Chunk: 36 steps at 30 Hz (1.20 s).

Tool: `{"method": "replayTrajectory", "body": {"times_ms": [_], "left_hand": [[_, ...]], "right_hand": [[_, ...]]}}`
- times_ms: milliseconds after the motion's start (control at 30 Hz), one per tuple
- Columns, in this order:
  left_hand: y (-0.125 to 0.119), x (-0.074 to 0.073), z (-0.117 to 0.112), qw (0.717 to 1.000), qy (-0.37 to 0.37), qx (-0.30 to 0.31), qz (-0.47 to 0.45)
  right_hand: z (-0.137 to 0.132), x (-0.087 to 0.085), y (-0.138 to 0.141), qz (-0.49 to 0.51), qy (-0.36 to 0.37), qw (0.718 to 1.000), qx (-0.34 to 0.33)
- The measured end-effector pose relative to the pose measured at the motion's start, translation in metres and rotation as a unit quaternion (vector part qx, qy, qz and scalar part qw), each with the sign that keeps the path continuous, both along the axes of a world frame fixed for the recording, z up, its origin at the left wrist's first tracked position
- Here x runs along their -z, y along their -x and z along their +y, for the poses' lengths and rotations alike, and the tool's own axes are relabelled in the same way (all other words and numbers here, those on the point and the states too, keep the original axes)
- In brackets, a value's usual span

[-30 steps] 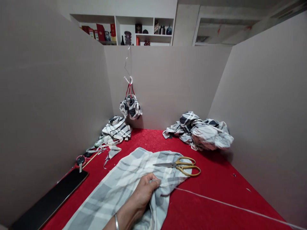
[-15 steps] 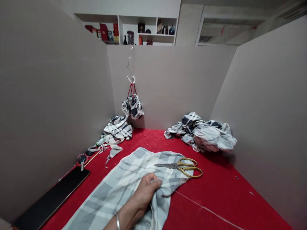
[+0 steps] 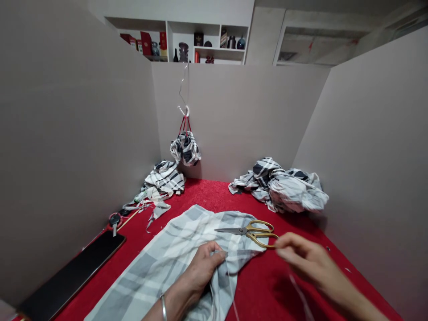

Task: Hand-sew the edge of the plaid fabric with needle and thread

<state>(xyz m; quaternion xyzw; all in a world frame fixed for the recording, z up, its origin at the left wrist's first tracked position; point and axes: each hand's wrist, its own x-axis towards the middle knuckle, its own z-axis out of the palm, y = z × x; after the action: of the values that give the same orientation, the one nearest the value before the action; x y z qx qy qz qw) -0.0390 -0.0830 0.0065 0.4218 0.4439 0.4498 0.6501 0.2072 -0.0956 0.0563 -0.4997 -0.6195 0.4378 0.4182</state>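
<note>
A grey plaid cloth [image 3: 167,258] lies spread on the red tabletop [image 3: 267,285]. My left hand [image 3: 202,267] is closed, pinching a fold of this cloth near its right edge. My right hand [image 3: 307,263] is blurred by motion at the lower right, its fingers pinched together close to the handles of gold-handled scissors [image 3: 250,232] that rest on the cloth. A thin white thread [image 3: 230,285] runs down from the pinched fold, and another strand trails below my right hand.
Crumpled plaid cloth piles lie at the back right [image 3: 284,185] and back left [image 3: 163,180]. A small cloth bundle [image 3: 185,149] hangs from a hook. A dark phone [image 3: 72,274] lies at the left edge. Grey partition walls enclose the table.
My right hand has come into view from the lower right toward the scissors. The thread that stretched across the table to the right now hangs slack near my hands.
</note>
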Motion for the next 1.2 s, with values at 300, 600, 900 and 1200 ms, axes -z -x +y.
{"method": "replayTrajectory", "body": {"times_ms": [300,600,900,1200], "left_hand": [[0.000,-0.006,-0.002,1.000,-0.014,0.007,0.000],[0.001,0.000,0.004,0.997,-0.041,-0.016,0.057],[0.003,-0.007,0.002,0.999,0.014,-0.045,-0.016],[0.008,-0.019,-0.010,0.996,0.076,0.040,-0.030]], "right_hand": [[0.045,0.034,0.035,-0.021,0.087,0.986,-0.140],[0.050,0.041,0.027,-0.057,0.058,0.989,-0.123],[0.049,0.053,0.027,-0.048,0.065,0.989,-0.123],[0.047,0.048,0.022,-0.041,0.069,0.990,-0.116]]}}
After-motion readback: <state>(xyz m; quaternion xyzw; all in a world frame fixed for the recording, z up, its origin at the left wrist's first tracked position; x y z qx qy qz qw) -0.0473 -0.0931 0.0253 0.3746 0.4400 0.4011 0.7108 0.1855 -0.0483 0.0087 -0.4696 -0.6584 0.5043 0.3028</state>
